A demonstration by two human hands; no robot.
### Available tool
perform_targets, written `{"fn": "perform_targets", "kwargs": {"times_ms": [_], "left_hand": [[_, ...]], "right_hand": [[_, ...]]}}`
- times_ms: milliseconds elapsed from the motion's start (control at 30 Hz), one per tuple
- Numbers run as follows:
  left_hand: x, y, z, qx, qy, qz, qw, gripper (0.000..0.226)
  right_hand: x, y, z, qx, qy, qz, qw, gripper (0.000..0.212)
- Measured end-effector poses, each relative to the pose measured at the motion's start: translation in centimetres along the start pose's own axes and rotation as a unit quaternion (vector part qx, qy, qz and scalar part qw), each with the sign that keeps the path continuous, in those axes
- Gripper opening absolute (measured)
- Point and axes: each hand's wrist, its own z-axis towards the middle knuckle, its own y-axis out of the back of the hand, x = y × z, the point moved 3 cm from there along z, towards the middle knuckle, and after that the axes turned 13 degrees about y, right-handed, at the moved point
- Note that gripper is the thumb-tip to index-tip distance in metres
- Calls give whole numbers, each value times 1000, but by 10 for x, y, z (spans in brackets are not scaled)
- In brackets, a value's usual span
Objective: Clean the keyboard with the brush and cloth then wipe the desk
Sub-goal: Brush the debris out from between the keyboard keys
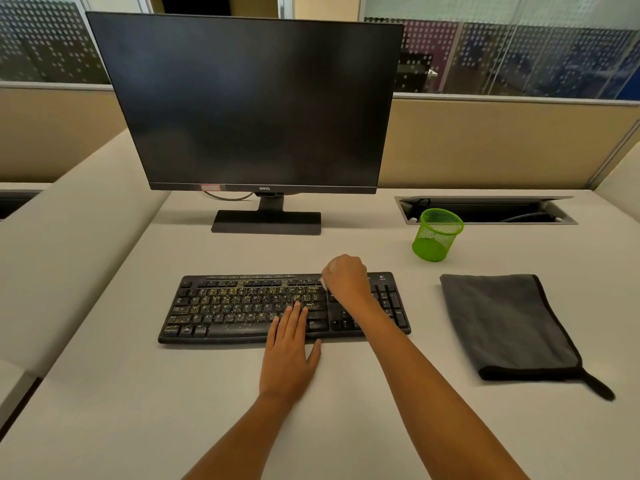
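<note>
Black plastic full-size keyboard (242, 306) lies flat on the matte off-white desk (138, 393), long edge facing the person. Yellowish gritty specks cover the letter keys, densest across the upper rows; the numpad end looks cleaner.

Left hand (289, 355): flat, fingers straight and together, palm on the desk just in front of the keyboard, fingertips resting on the lower-right keys of the main block.

Right hand (346, 277): fist-like, fingers curled, over the keyboard's top edge between the main block and the numpad. It grips a pale brush (323, 283); only a short whitish tip shows at the fist's left side, touching the top key row. Bristle shape can't be made out.

Dark grey folded cloth (509, 323), soft napped texture, black stitched border and a black loop tab at its near corner, lies right of the keyboard, apart from it.

Green wire-mesh round cup (437, 235) stands upright behind the keyboard's right end. Black flat-panel monitor (249, 105) on a rectangular slab base stands behind the keyboard, screen dark.
</note>
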Motion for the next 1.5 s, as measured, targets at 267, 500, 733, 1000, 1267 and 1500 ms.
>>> {"fn": "perform_targets", "kwargs": {"times_ms": [267, 500, 733, 1000, 1267, 1500], "left_hand": [[0, 0, 0, -4, -4, -3, 1000, 62], [0, 0, 0, -5, -6, 2, 1000, 61], [0, 0, 0, -8, -7, -3, 1000, 61], [1, 0, -1, -11, -11, -6, 1000, 61], [1, -1, 0, -10, -11, 0, 1000, 61], [1, 0, -2, -13, -9, -8, 1000, 62]], "right_hand": [[4, 17, 1, 124, -19, -49, 991, 16], [-5, 9, -11, -66, -30, 108, 992, 28], [5, 8, -21, 127, -27, -47, 990, 20], [-5, 26, -31, 18, -28, 32, 999, 25], [-5, 8, -57, 85, -17, 3, 996, 27], [0, 21, -67, 57, 20, 5, 998, 25]]}}
